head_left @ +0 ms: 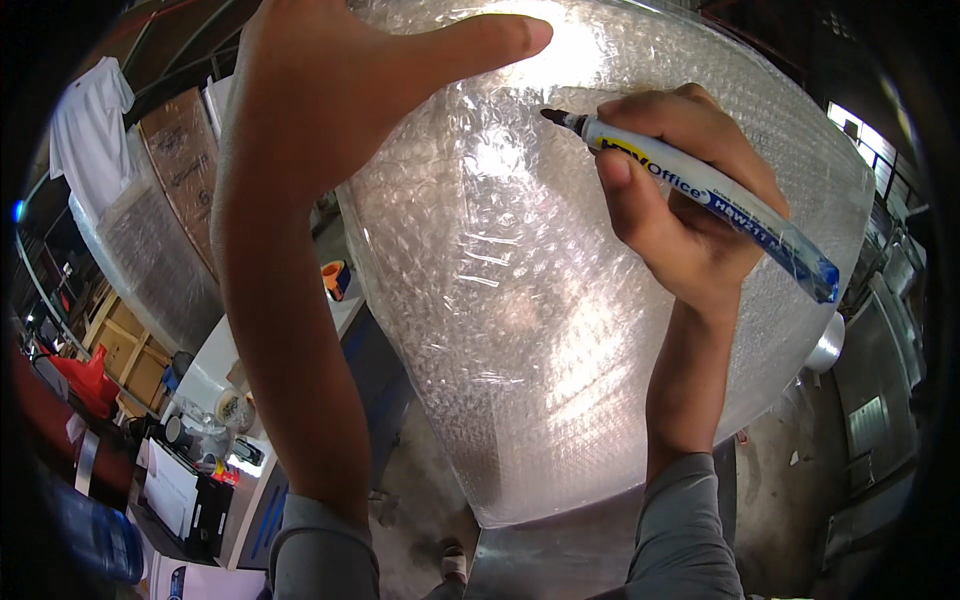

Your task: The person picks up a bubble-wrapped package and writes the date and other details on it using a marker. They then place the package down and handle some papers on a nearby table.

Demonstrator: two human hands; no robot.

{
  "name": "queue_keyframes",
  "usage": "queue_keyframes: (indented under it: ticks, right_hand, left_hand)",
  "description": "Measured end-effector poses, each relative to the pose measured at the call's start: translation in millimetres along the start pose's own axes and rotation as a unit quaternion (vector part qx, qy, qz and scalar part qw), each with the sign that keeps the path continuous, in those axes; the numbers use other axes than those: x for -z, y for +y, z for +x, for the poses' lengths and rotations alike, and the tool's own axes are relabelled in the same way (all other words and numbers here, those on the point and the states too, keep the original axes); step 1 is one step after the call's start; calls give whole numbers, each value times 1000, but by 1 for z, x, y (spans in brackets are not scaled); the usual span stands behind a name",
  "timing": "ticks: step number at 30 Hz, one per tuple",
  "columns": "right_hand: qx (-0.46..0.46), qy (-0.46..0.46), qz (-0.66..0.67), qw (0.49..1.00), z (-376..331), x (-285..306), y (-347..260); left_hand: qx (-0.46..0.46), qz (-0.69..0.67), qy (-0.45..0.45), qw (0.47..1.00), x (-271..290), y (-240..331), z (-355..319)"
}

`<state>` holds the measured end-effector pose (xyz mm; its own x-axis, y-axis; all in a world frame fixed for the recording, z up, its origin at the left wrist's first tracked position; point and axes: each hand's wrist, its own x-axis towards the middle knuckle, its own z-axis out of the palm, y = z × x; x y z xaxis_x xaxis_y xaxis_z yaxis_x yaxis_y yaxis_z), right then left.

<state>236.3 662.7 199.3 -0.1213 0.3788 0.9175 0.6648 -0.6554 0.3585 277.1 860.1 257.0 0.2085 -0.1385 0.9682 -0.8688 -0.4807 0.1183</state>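
Observation:
A large object wrapped in clear bubble wrap (pixel 510 300) fills the middle of the head view, standing upright in front of me. My left hand (pixel 340 90) lies flat on its upper left edge, thumb stretched to the right across the wrap. My right hand (pixel 680 190) grips a marker pen (pixel 700 185) with a white and blue barrel. Its dark tip points left and touches, or nearly touches, the wrap near the top. Grey sleeves cover both of my forearms at the lower edge.
At left stand another wrapped panel (pixel 150 250) and a brown cardboard piece (pixel 185 150). A white garment (pixel 85 125) hangs at top left. Below left, a worktable (pixel 215 365) carries an orange tape dispenser (pixel 335 278), tape rolls and small items. A concrete floor (pixel 780 480) shows at right.

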Motion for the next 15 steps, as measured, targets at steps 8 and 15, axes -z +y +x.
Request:
queue_keyframes:
  ticks: [8,15]
  right_hand:
    - [31,-39,-27,998,7,7,0]
    - [24,12,-29,999,7,-2,7]
  left_hand:
    - [37,-36,19,999,-1,4,5]
    - [9,-24,9,1000,5,3,4]
